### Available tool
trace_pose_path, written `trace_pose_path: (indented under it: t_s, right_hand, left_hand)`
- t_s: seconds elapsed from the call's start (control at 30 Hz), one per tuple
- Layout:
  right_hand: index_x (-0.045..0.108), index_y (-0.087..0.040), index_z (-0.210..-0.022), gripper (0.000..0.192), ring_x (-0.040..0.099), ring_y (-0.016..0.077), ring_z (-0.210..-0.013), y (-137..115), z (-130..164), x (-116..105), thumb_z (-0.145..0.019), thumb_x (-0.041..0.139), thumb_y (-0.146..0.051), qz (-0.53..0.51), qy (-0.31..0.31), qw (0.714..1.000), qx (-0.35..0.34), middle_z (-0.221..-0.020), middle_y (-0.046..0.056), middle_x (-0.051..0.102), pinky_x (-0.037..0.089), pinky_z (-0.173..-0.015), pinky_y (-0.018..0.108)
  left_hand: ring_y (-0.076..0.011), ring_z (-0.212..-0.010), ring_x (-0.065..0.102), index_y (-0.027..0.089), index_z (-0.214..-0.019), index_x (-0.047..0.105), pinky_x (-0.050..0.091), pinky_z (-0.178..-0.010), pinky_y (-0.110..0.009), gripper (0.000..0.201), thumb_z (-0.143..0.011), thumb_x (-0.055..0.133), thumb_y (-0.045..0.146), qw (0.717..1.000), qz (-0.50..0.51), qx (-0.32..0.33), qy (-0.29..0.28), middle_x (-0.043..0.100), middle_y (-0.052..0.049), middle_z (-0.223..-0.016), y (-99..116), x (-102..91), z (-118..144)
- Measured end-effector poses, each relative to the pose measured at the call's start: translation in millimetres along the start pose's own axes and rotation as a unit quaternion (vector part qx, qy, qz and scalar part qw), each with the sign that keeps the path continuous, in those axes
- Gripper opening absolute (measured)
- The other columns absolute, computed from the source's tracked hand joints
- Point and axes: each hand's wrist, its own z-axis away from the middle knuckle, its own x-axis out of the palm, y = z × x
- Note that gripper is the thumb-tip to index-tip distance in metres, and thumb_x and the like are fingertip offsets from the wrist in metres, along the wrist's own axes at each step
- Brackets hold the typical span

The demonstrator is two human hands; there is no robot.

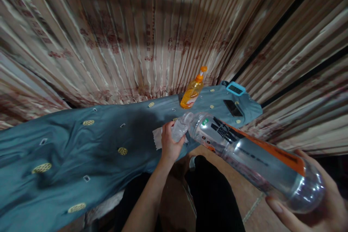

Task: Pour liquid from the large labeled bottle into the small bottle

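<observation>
My left hand point(170, 141) is wrapped round a small clear bottle point(181, 127) above the cloth-covered surface. My right hand point(323, 203) grips the base end of a large clear plastic bottle point(244, 152) with an orange and black label. The large bottle is tilted, its neck end lower and meeting the small bottle's mouth. Whether liquid passes between them I cannot make out. Under my left hand lies a piece of white tissue point(157, 138). Just beyond stands an orange pump bottle point(191, 93) with amber liquid.
A blue-green patterned cloth point(108, 134) covers the long narrow surface. On its right end lie a dark phone point(233, 108) and a blue-framed device point(235, 88). Pleated curtains point(136, 36) hang behind and to the right. My legs and the tiled floor point(252, 203) are below.
</observation>
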Motion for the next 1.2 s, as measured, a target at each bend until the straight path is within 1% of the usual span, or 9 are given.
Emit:
trace_pose_path:
  t_s: [0.1, 0.23, 0.4, 0.5, 0.6, 0.8, 0.93, 1.1, 1.2]
  right_hand:
    - [0.050, -0.038, -0.154, 0.102, 0.042, 0.0426, -0.150, -11, 2, 5, -0.063, 0.091, -0.058, -0.015, 0.005, 1.000, 0.027, -0.160, 0.003, 0.050, 0.024, -0.125, 0.074]
    - [0.050, -0.035, -0.155, 0.107, 0.042, 0.0449, -0.149, -17, 3, 8, -0.061, 0.091, -0.064, -0.011, 0.009, 0.999, 0.035, -0.159, 0.005, 0.051, 0.024, -0.124, 0.076]
    - [0.052, -0.037, -0.153, 0.103, 0.040, 0.0449, -0.150, -11, 3, 7, -0.062, 0.091, -0.064, -0.019, 0.014, 0.999, 0.025, -0.159, 0.003, 0.051, 0.023, -0.124, 0.075]
    - [0.053, -0.037, -0.152, 0.100, 0.039, 0.0438, -0.151, -3, 2, 6, -0.063, 0.092, -0.060, -0.014, 0.009, 1.000, -0.003, -0.158, 0.001, 0.052, 0.022, -0.126, 0.070]
    - [0.054, -0.039, -0.151, 0.097, 0.040, 0.0427, -0.150, 1, 0, 5, -0.064, 0.093, -0.055, -0.019, 0.001, 1.000, -0.016, -0.155, 0.000, 0.054, 0.023, -0.127, 0.066]
    - [0.055, -0.041, -0.150, 0.096, 0.041, 0.0400, -0.148, -1, 0, 3, -0.063, 0.092, -0.054, -0.018, -0.003, 1.000, -0.018, -0.154, -0.003, 0.055, 0.025, -0.127, 0.061]
    - [0.054, -0.039, -0.151, 0.098, 0.041, 0.0412, -0.149, -6, 0, 4, -0.063, 0.092, -0.059, -0.008, 0.000, 1.000, -0.015, -0.156, -0.001, 0.054, 0.025, -0.127, 0.064]
    - [0.053, -0.034, -0.153, 0.108, 0.043, 0.0460, -0.147, -12, 2, 8, -0.058, 0.092, -0.065, -0.015, 0.013, 0.999, 0.034, -0.156, 0.005, 0.054, 0.026, -0.123, 0.074]
    - [0.052, -0.034, -0.153, 0.109, 0.042, 0.0459, -0.147, -15, 2, 9, -0.057, 0.092, -0.066, -0.015, 0.015, 0.999, 0.034, -0.156, 0.005, 0.054, 0.024, -0.124, 0.075]
  left_hand:
    - [-0.0242, -0.109, 0.066, 0.025, -0.119, 0.057, 0.054, -0.097, -0.039, 0.059, -0.067, 0.075, 0.003, 1.000, -0.002, 0.000, 0.000, 0.066, -0.003, -0.116, 0, 0.0, 0]
    - [-0.0244, -0.110, 0.067, 0.025, -0.119, 0.057, 0.054, -0.097, -0.039, 0.059, -0.068, 0.074, 0.002, 1.000, -0.002, 0.002, -0.002, 0.066, -0.003, -0.116, 0, -0.8, 0]
    - [-0.0249, -0.111, 0.067, 0.025, -0.119, 0.057, 0.054, -0.098, -0.040, 0.058, -0.068, 0.075, 0.003, 1.000, -0.001, -0.003, -0.007, 0.066, -0.003, -0.115, 2, -2.2, -1]
    - [-0.0249, -0.111, 0.066, 0.024, -0.118, 0.057, 0.054, -0.099, -0.040, 0.057, -0.068, 0.075, 0.004, 1.000, 0.006, -0.005, -0.012, 0.066, -0.004, -0.116, 2, -2.8, -1]
    - [-0.0249, -0.112, 0.066, 0.024, -0.117, 0.058, 0.054, -0.100, -0.040, 0.056, -0.068, 0.075, 0.003, 1.000, 0.010, -0.010, -0.016, 0.066, -0.004, -0.117, 3, -3.3, -1]
    - [-0.0249, -0.112, 0.067, 0.025, -0.118, 0.058, 0.054, -0.099, -0.040, 0.057, -0.068, 0.076, 0.003, 1.000, 0.010, -0.014, -0.015, 0.066, -0.004, -0.116, 5, -3.7, -2]
    - [-0.0252, -0.112, 0.067, 0.025, -0.118, 0.058, 0.054, -0.100, -0.041, 0.058, -0.068, 0.076, 0.003, 1.000, 0.010, -0.018, -0.016, 0.066, -0.004, -0.117, 4, -3.5, -1]
    - [-0.0250, -0.113, 0.066, 0.024, -0.118, 0.058, 0.054, -0.101, -0.041, 0.057, -0.069, 0.075, 0.003, 1.000, 0.018, -0.013, -0.016, 0.066, -0.004, -0.117, 3, -3.5, -1]
    - [-0.0252, -0.113, 0.067, 0.024, -0.118, 0.058, 0.054, -0.101, -0.041, 0.057, -0.068, 0.075, 0.002, 1.000, 0.016, -0.012, -0.015, 0.067, -0.004, -0.117, 3, -3.4, -1]
